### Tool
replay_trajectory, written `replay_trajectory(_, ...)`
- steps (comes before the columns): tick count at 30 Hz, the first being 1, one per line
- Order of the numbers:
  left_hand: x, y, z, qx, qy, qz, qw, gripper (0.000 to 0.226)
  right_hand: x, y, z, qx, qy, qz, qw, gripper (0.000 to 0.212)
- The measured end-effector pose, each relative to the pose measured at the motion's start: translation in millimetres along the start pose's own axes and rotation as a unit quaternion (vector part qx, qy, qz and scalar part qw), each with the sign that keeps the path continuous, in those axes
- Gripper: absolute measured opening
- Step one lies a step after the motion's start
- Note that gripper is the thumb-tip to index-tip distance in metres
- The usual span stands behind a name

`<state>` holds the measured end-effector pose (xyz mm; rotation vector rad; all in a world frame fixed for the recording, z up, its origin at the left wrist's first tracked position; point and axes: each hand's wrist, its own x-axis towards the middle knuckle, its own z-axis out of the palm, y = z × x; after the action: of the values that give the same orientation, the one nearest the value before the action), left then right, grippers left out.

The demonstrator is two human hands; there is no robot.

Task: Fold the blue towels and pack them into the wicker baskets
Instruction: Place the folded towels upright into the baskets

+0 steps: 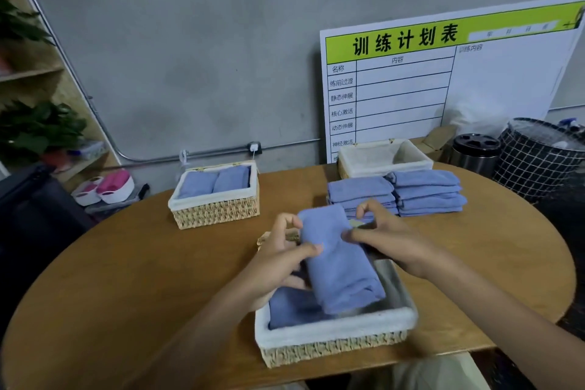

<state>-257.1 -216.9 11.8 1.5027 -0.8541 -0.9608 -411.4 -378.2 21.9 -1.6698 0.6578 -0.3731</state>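
Along the far edge of my round wooden table point(133, 266) a white training chart with a green header point(443, 73) leans on the grey wall, and beside it, off the table's right edge, stand a black-lidded metal bin point(474, 152) and a black grid-patterned hamper point(538, 155). Two stacks of folded blue towels point(395, 193) sit side by side near the far right edge, just behind my right hand, which covers their front corner.

At the far edge behind those stacks is a white-lined wicker basket point(384, 157) showing only its lining. Toward the far left sits a second lined wicker basket point(215, 206) with two folded blue towels lying side by side inside. The near lined wicker basket point(332, 336) stands at the table's near edge; a folded blue towel point(291, 307) lies flat in its left half.

My left hand point(278, 263) and right hand point(386, 241) both pinch a rolled blue towel point(338, 263), thumb and fingers narrowed on its far end from either side. It tilts down into the basket's right half; its lower end seems to rest on the lining, though blur makes that unsure.
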Motion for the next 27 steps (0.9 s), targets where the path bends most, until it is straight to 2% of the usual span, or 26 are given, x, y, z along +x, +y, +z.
replay_trajectory(3,-2,-13,1,0.055,-0.038,-0.016,0.998,0.027,-7,6,-2,-0.105,-0.017,0.004,0.994,0.033)
replay_trajectory(8,9,-31,10,0.156,-0.039,-0.019,0.987,0.026,-9,16,2,-0.265,-0.043,-0.035,0.963,0.029)
replay_trajectory(12,16,-43,17,0.229,-0.02,-0.01,0.973,0.027,-5,24,12,-0.387,-0.04,-0.064,0.919,0.027)
replay_trajectory(15,18,-48,24,0.299,-0.038,0.02,0.953,0.027,-3,29,20,-0.463,-0.055,-0.054,0.883,0.026)
replay_trajectory(17,19,-45,25,0.329,-0.045,0.027,0.943,0.028,-5,28,22,-0.505,-0.035,-0.072,0.859,0.025)
replay_trajectory(19,20,-38,22,0.344,-0.046,0.03,0.937,0.031,-8,24,21,-0.566,-0.001,-0.127,0.814,0.021)
replay_trajectory(21,19,-31,18,0.406,-0.045,0.068,0.91,0.039,-10,19,15,-0.592,0.006,-0.202,0.781,0.021)
replay_trajectory(23,18,-27,10,0.521,-0.036,0.102,0.847,0.057,-11,15,6,-0.578,-0.022,-0.225,0.784,0.028)
replay_trajectory(24,17,-25,6,0.552,-0.041,0.105,0.826,0.067,-9,16,2,-0.578,-0.04,-0.217,0.785,0.035)
replay_trajectory(27,16,-23,-5,0.552,-0.111,0.11,0.819,0.078,-3,29,-9,-0.598,-0.072,-0.193,0.775,0.056)
